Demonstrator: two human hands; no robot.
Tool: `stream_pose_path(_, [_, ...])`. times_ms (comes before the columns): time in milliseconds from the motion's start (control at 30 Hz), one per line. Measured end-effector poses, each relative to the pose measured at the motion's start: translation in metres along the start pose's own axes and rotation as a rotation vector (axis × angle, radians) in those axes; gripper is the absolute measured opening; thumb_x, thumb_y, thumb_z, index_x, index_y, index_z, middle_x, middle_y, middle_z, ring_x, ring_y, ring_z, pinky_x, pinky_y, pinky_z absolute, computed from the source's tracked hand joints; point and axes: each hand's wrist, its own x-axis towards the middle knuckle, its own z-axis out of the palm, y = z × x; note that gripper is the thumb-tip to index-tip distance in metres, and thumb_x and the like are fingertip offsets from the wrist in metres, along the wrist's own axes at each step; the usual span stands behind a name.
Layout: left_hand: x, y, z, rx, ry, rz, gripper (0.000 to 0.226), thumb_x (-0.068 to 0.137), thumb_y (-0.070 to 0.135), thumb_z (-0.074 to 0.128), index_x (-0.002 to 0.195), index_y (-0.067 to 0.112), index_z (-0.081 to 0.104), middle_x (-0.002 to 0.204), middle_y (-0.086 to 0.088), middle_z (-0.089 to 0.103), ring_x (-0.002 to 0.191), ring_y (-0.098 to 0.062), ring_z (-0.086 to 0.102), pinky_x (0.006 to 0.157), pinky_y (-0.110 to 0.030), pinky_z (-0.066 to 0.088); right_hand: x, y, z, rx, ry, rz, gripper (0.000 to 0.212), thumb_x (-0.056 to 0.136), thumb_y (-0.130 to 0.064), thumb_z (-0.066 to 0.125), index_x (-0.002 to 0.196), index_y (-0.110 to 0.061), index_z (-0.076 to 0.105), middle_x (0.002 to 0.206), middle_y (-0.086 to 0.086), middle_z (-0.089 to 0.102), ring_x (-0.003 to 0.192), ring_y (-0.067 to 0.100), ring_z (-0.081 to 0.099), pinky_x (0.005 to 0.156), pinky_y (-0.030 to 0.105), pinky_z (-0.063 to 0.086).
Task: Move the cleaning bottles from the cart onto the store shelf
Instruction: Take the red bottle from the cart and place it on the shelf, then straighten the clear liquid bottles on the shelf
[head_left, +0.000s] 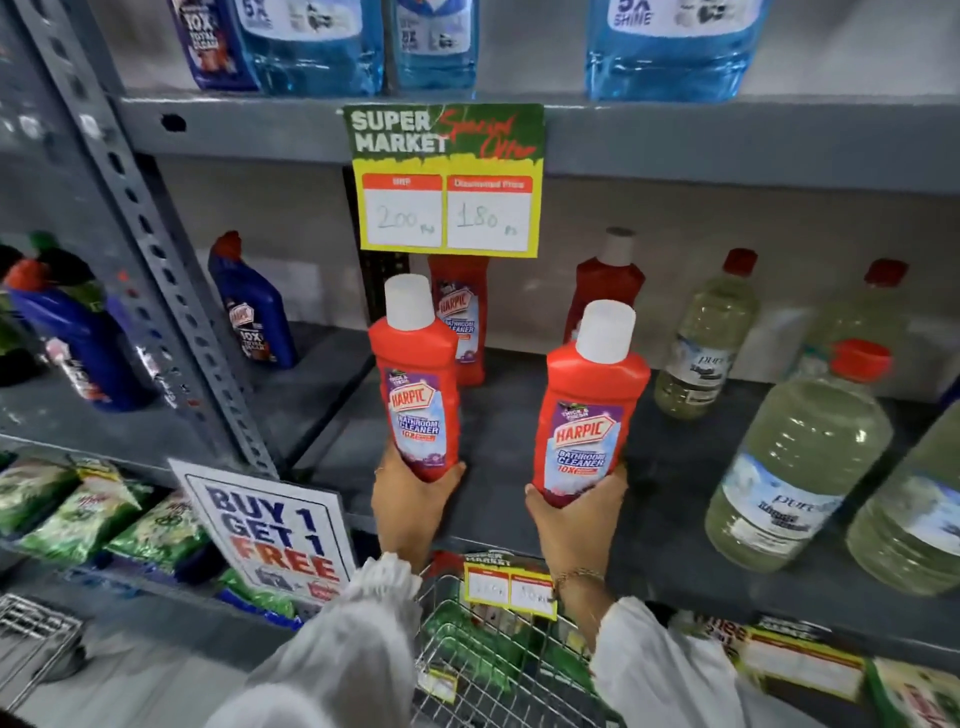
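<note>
Left hand (410, 506) and right hand (574, 512) each wrap a red Harpic bottle's base, upright.

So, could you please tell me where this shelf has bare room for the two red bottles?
The shelf is bare in front, between the rear red bottle and the clear bottles, under the right-hand bottle. Another bare patch lies between the blue bottle and the left-hand bottle. The right end is crowded.

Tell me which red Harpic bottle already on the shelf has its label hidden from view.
The right-hand shelved Harpic bottle, behind the right hand's bottle. The other shelved one, under the price sign, shows its label.
</note>
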Motion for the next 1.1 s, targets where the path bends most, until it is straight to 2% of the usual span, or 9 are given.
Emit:
stream_pose_path(200, [-0.002, 0.001, -0.002, -0.035, -0.018, 0.044, 0.079, 0.062, 0.032, 0.083, 0.127, 0.008, 0.044, 0.125, -0.016, 0.060, 0.112, -0.034, 0.057, 0.094, -0.042, 0.044, -0.002, -0.001, -0.003, -0.027, -0.044, 0.011, 0.095, 0.050, -0.014, 0.088, 0.128, -0.017, 0.034, 0.117, 0.008, 0.051, 0.110, 0.027, 0.054, 0.096, 0.049, 0.051])
stream_pose_path(300, [-0.012, -0.006, 0.002, -0.083, 0.035, 0.056, 0.103, 0.065, 0.054, 0.074, 0.142, 0.011, 0.022, 0.142, -0.019, 0.044, 0.126, -0.039, 0.047, 0.104, -0.051, 0.040, -0.006, -0.006, -0.023, -0.030, -0.128, -0.013, 0.111, 0.055, -0.018, 0.088, 0.143, -0.008, 0.022, 0.129, 0.007, 0.042, 0.123, 0.021, 0.043, 0.109, 0.038, 0.039])
stream_pose_path(367, [-0.041, -0.003, 0.015, -0.108, 0.186, 0.040, 0.096, 0.076, 0.055, 0.057, 0.146, 0.007, 0.012, 0.152, -0.024, 0.025, 0.140, -0.041, 0.025, 0.114, -0.055, 0.023, -0.012, -0.003, -0.048, -0.066, -0.140, -0.089, 0.099, 0.063, -0.023, 0.083, 0.141, -0.003, 0.024, 0.123, 0.002, 0.039, 0.118, 0.016, 0.040, 0.104, 0.028, 0.035])
stream_pose_path(433, [-0.091, 0.011, 0.040, -0.170, 0.275, 0.154, 0.073, 0.085, 0.041, 0.049, 0.139, -0.003, 0.027, 0.147, -0.029, 0.030, 0.139, -0.036, 0.023, 0.117, -0.043, 0.016, -0.014, 0.009, -0.081, -0.090, -0.054, -0.156, 0.070, 0.071, -0.027, 0.069, 0.128, 0.001, 0.040, 0.111, 0.003, 0.041, 0.105, 0.018, 0.045, 0.096, 0.029, 0.039])
stream_pose_path(567, [-0.181, 0.053, 0.109, -0.206, -0.104, 0.449, 0.066, 0.088, 0.053, 0.043, 0.129, 0.001, 0.039, 0.128, -0.028, 0.047, 0.125, -0.029, 0.037, 0.112, -0.018, 0.018, 0.010, 0.037, -0.157, -0.207, 0.305, -0.178, 0.036, 0.071, -0.023, 0.046, 0.088, 0.008, 0.053, 0.086, 0.014, 0.046, 0.085, 0.037, 0.050, 0.077, 0.032, 0.034])
stream_pose_path(733, [-0.190, 0.110, 0.171, -0.256, -0.571, 0.209, 0.117, 0.055, 0.035, 0.085, 0.147, 0.018, 0.013, 0.150, -0.006, 0.034, 0.135, -0.020, 0.037, 0.111, -0.036, 0.032, 0.063, 0.044, -0.241, -0.316, 0.550, -0.043, 0.052, 0.062, -0.008, 0.076, 0.102, 0.016, 0.053, 0.101, 0.036, 0.055, 0.101, 0.043, 0.051, 0.089, 0.047, 0.036])
stream_pose_path(867, [-0.188, 0.115, 0.184, -0.133, -0.549, 0.254, 0.081, 0.058, 0.029, 0.084, 0.127, 0.022, 0.041, 0.117, -0.003, 0.062, 0.100, -0.016, 0.059, 0.088, -0.028, 0.045, 0.100, 0.050, -0.281, -0.088, 0.371, 0.050, 0.111, 0.053, -0.007, 0.089, 0.141, 0.004, 0.023, 0.143, 0.024, 0.035, 0.135, 0.034, 0.032, 0.114, 0.046, 0.028])
stream_pose_path(1000, [-0.188, 0.114, 0.184, -0.164, -0.454, 0.203, 0.080, 0.059, 0.027, 0.084, 0.129, 0.026, 0.045, 0.111, 0.013, 0.057, 0.102, -0.011, 0.057, 0.088, -0.024, 0.041, 0.109, 0.057, -0.294, -0.117, 0.192, -0.034, 0.075, 0.055, -0.007, 0.086, 0.119, -0.015, 0.047, 0.116, 0.009, 0.061, 0.110, 0.026, 0.058, 0.091, 0.026, 0.045])
stream_pose_path(1100, [-0.186, 0.116, 0.182, -0.151, -0.437, 0.179, 0.082, 0.060, 0.025, 0.085, 0.131, 0.025, 0.044, 0.107, 0.013, 0.056, 0.100, -0.010, 0.055, 0.088, -0.023, 0.040, 0.108, 0.063, -0.295, -0.095, 0.188, -0.024, 0.073, 0.055, -0.020, 0.084, 0.120, -0.023, 0.049, 0.117, 0.005, 0.065, 0.108, 0.022, 0.061, 0.096, 0.039, 0.050])
